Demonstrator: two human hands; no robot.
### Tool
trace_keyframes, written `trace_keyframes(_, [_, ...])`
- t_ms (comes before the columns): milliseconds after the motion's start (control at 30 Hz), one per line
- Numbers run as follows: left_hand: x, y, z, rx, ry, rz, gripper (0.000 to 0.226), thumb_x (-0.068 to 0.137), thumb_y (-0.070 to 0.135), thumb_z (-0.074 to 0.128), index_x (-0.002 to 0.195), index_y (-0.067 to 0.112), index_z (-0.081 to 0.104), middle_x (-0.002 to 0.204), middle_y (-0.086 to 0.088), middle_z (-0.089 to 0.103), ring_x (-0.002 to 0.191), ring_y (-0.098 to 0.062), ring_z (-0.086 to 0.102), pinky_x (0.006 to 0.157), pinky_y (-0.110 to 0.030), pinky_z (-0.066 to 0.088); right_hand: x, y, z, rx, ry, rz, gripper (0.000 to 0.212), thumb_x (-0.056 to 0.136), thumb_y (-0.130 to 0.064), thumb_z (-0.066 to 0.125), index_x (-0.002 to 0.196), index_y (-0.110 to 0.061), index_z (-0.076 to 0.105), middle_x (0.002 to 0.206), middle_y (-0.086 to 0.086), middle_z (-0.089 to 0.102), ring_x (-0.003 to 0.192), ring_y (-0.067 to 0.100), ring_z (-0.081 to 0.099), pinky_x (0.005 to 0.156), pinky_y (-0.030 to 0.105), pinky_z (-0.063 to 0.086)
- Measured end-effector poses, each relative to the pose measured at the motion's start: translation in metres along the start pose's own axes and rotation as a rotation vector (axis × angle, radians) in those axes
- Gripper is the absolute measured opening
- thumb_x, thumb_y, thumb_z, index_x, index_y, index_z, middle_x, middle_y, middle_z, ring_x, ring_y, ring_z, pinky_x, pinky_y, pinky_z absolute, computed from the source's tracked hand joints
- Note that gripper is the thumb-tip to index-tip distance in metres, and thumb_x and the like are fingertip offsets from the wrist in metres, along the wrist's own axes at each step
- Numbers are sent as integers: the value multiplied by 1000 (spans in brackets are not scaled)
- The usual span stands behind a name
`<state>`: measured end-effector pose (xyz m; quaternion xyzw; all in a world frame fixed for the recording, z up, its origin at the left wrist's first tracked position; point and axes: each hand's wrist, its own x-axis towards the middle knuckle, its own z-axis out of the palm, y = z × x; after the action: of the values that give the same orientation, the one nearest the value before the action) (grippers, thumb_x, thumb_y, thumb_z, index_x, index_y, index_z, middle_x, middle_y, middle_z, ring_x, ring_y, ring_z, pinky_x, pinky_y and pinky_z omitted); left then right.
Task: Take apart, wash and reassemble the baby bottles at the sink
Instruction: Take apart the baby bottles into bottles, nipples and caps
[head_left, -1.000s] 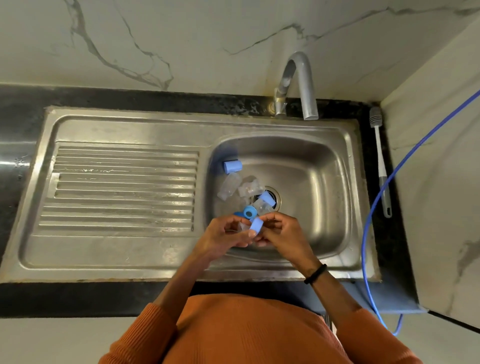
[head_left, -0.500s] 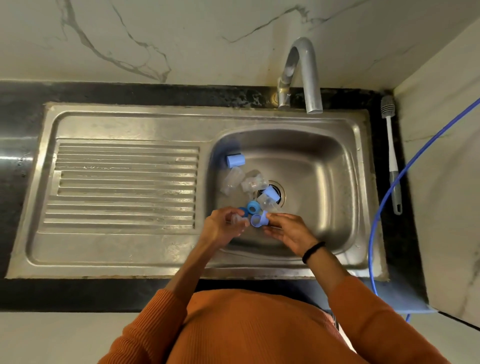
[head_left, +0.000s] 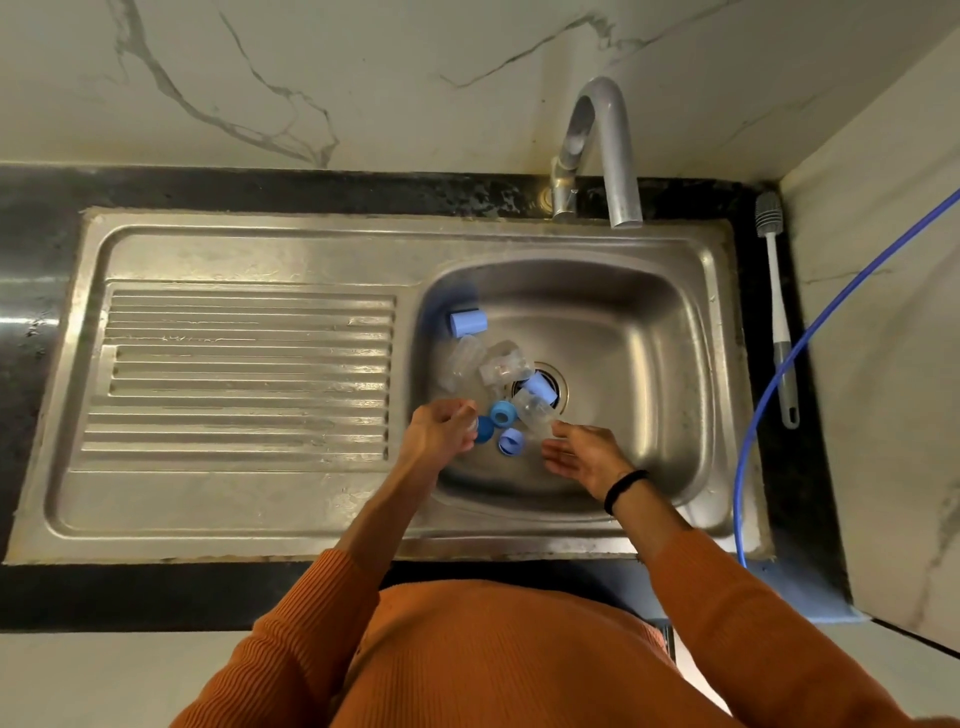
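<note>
A stainless steel sink (head_left: 249, 244) with a ribbed drainboard is set in a black stone counter (head_left: 311, 189) under white marbled wall tiles, a curved steel tap (head_left: 605, 145) over its basin. The left hand (head_left: 441, 431) curls around a small clear teat, gripping it. Half a second ago the right hand (head_left: 587, 457) pinched the light-blue screw ring (head_left: 511, 442); now that ring lies in the basin between the hands and the right hand's fingers are spread, holding nothing. Just beyond the hands lie a blue collar (head_left: 503, 413), clear bottle bodies (head_left: 506, 366) and a light-blue cap (head_left: 467, 322). A grey bottle brush (head_left: 776, 291) and blue hose (head_left: 769, 395) lie right of the right hand.
</note>
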<state>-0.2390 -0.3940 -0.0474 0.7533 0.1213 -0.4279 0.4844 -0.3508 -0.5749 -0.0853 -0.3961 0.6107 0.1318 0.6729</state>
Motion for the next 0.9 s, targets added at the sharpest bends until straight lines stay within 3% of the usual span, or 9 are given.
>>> trace_keyframes(267, [0,12,1,-159,38,-69,47,106,42,54,130,2,62,118,-19,68,112,-30,67,104,-46,55,-4,2,-5,-24,-5,-5,33,101,-18,66,127,2,61,120,26,71,96,30,69,93,44,58])
trace_keyframes(433, [-8,19,2,-196,48,-46,51,107,41,52,145,7,52,127,-15,64,116,-30,66,107,-47,52,-4,2,-4,-26,-14,-12,35,101,-18,66,129,2,61,120,26,71,97,31,69,93,45,58])
trace_keyframes(733, [-21,26,1,-143,18,-17,43,107,40,53,136,9,59,114,-13,74,107,-29,72,100,-45,58,-6,0,-8,7,-21,-60,26,100,-17,67,119,0,65,112,23,73,92,30,69,86,41,60])
trace_keyframes(900, [-26,29,2,-99,6,53,35,105,43,57,122,14,67,101,-9,79,96,-24,76,93,-43,61,-14,-35,-22,39,-45,-260,10,91,-8,76,100,-7,71,95,19,73,77,23,68,72,34,61])
